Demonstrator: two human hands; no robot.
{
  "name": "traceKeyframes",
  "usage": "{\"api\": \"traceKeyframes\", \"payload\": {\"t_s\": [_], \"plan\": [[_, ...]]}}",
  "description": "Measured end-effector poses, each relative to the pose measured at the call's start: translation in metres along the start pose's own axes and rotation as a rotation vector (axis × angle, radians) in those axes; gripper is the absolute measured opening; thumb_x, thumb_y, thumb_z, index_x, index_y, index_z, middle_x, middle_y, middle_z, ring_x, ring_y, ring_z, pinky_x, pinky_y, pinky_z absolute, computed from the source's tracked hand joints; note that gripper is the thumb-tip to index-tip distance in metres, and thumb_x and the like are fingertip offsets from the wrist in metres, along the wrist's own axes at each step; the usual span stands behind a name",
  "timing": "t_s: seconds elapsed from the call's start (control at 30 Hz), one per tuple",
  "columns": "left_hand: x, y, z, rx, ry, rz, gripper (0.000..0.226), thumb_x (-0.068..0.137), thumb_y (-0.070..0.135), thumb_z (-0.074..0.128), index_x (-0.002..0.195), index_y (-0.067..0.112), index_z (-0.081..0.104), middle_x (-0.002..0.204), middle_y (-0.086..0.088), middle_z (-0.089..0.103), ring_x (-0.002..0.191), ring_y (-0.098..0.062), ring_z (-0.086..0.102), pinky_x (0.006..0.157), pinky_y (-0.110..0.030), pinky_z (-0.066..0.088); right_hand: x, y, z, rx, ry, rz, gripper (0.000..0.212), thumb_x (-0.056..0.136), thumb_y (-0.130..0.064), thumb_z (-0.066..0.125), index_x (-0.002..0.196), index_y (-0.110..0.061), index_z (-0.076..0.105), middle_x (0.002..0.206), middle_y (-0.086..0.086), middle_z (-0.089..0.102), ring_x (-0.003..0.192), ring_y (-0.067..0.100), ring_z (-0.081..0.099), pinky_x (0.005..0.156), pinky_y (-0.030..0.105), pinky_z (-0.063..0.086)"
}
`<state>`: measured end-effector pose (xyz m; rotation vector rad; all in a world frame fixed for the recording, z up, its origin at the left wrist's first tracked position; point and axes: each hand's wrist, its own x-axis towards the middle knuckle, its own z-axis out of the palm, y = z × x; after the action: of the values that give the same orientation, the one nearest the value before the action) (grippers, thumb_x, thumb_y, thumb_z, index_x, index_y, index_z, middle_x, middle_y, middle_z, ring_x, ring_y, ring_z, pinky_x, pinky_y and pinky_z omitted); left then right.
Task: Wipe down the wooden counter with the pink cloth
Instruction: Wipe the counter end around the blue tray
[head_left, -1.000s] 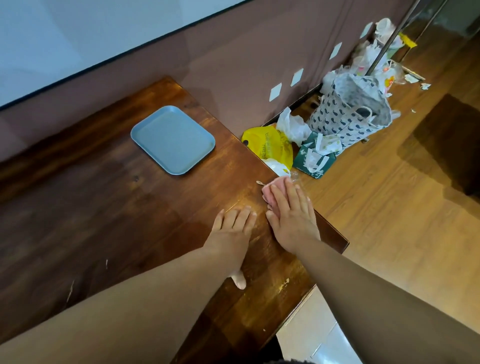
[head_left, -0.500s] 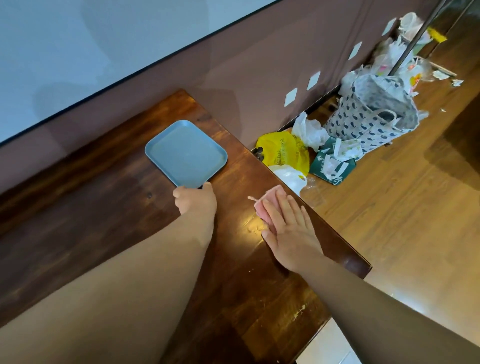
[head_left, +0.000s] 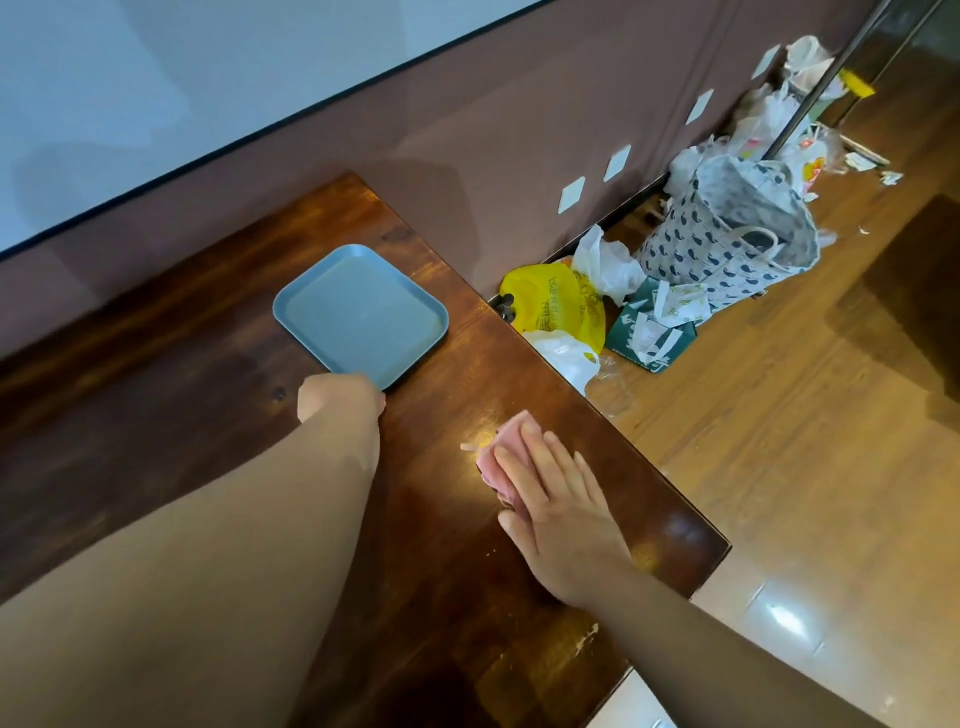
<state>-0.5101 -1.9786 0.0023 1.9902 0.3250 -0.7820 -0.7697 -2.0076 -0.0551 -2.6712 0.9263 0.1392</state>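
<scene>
Our fingers (head_left: 540, 467) on the right hand (head_left: 566, 525) lie straight and flat, pressing the pink cloth (head_left: 493, 457) down on the wooden counter (head_left: 156, 441) near its right edge. The cloth is bunched under the fingertips, with only its far part showing. A small pale scrap (head_left: 469, 446) lies just beside it on the wood.

Farther out, our left hand (head_left: 340, 402) reaches the near corner of the blue tray (head_left: 358, 312); its fingers curl at the rim and seem to hold it, though the knuckles hide the grip itself.

We judge two risks. Wiping this close to the edge could sweep crumbs onto the floor, where bags (head_left: 550, 301) and litter already lie. And if we drag the tray one-handed by its corner, it may swing round, leaving the patch beneath it unwiped.
</scene>
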Motion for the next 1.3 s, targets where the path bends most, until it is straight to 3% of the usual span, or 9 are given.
{"api": "traceKeyframes", "payload": {"t_s": [0.13, 0.27, 0.37, 0.5, 0.67, 0.77, 0.9, 1.07, 1.3], "plan": [[0.005, -0.02, -0.012, -0.013, 0.095, 0.03, 0.018, 0.089, -0.002, 0.056, 0.095, 0.014, 0.061, 0.097, -0.011, 0.068, 0.086, -0.033, 0.071, 0.081, -0.038, 0.06, 0.022, 0.011, -0.007, 0.009, -0.003, 0.036, 0.063, 0.103, -0.051, 0.016, 0.152, -0.044, -0.024, 0.163, -0.009, -0.024, 0.153, 0.016, -0.011, 0.121, 0.036, -0.009], [0.013, -0.033, -0.033, -0.012, 0.175, 0.033, 0.027, 0.088, 0.0, 0.059, 0.077, 0.025, 0.059, 0.069, 0.004, 0.055, 0.061, -0.024, 0.065, 0.07, -0.037, 0.061, 0.071, 0.009, -0.023, -0.009, -0.072, 0.211, 0.068, 0.106, -0.048, 0.021, 0.152, -0.036, -0.026, 0.162, -0.002, -0.031, 0.153, 0.02, -0.017, 0.122, 0.04, -0.01], [0.015, -0.045, -0.052, -0.002, 0.217, 0.026, 0.027, 0.085, 0.0, 0.059, 0.104, 0.017, 0.069, 0.075, -0.001, 0.061, 0.071, -0.029, 0.067, 0.078, -0.043, 0.061, 0.04, -0.027, -0.006, -0.017, -0.1, 0.108, 0.074, 0.104, -0.051, 0.024, 0.144, -0.04, -0.038, 0.157, 0.0, -0.041, 0.15, 0.022, -0.025, 0.122, 0.042, -0.012], [0.015, -0.057, -0.079, 0.049, 0.314, 0.012, 0.04, 0.083, 0.002, 0.061, 0.119, 0.017, 0.068, 0.107, -0.01, 0.071, 0.091, -0.032, 0.07, 0.086, -0.043, 0.058, 0.006, -0.048, 0.011, -0.024, -0.088, -0.131, 0.069, 0.104, -0.051, 0.025, 0.15, -0.047, -0.025, 0.158, -0.011, -0.038, 0.15, 0.015, -0.024, 0.12, 0.036, -0.015], [0.015, -0.065, -0.106, 0.004, 0.389, -0.054, 0.041, 0.09, 0.001, 0.059, 0.127, 0.018, 0.064, 0.119, -0.011, 0.068, 0.096, -0.029, 0.067, 0.078, -0.035, 0.055, 0.05, -0.044, -0.006, -0.048, -0.117, -0.023, 0.062, 0.106, -0.051, 0.016, 0.148, -0.044, -0.028, 0.16, -0.007, -0.034, 0.152, 0.017, -0.02, 0.123, 0.039, -0.011], [0.015, -0.077, -0.116, -0.112, 0.335, -0.076, 0.037, 0.099, 0.004, 0.05, 0.135, 0.008, 0.055, 0.132, -0.016, 0.06, 0.11, -0.03, 0.063, 0.09, -0.039, 0.054, 0.015, -0.062, 0.011, -0.029, -0.108, -0.077, 0.064, 0.103, -0.051, 0.016, 0.151, -0.042, -0.025, 0.161, -0.004, -0.034, 0.152, 0.018, -0.021, 0.124, 0.042, -0.006], [0.016, -0.081, -0.128, -0.211, 0.486, -0.197, 0.044, 0.085, -0.005, 0.06, 0.124, 0.016, 0.064, 0.118, -0.01, 0.066, 0.09, -0.029, 0.064, 0.084, -0.038, 0.058, -0.015, -0.063, 0.02, -0.024, -0.112, -0.243, 0.06, 0.103, -0.05, 0.017, 0.156, -0.045, -0.012, 0.164, -0.008, -0.024, 0.152, 0.015, -0.015, 0.124, 0.041, 0.0], [0.015, -0.086, -0.141, -0.165, 0.551, -0.295, 0.036, 0.091, 0.006, 0.049, 0.124, 0.011, 0.061, 0.123, -0.012, 0.064, 0.108, -0.033, 0.063, 0.095, -0.043, 0.053, 0.034, -0.071, 0.008, -0.07, -0.105, -0.13, 0.061, 0.106, -0.046, 0.016, 0.151, -0.045, -0.025, 0.159, -0.008, -0.037, 0.15, 0.016, -0.024, 0.122, 0.038, -0.013], [0.024, -0.085, -0.155, -0.212, 0.632, -0.333, 0.038, 0.082, 0.0, 0.07, 0.116, 0.017, 0.066, 0.113, -0.006, 0.069, 0.091, -0.025, 0.066, 0.074, -0.028, 0.05, 0.009, -0.084, 0.02, -0.082, -0.135, -0.364, 0.061, 0.104, -0.046, 0.021, 0.158, -0.041, -0.007, 0.163, -0.008, -0.028, 0.152, 0.016, -0.019, 0.123, 0.04, -0.007]]}}
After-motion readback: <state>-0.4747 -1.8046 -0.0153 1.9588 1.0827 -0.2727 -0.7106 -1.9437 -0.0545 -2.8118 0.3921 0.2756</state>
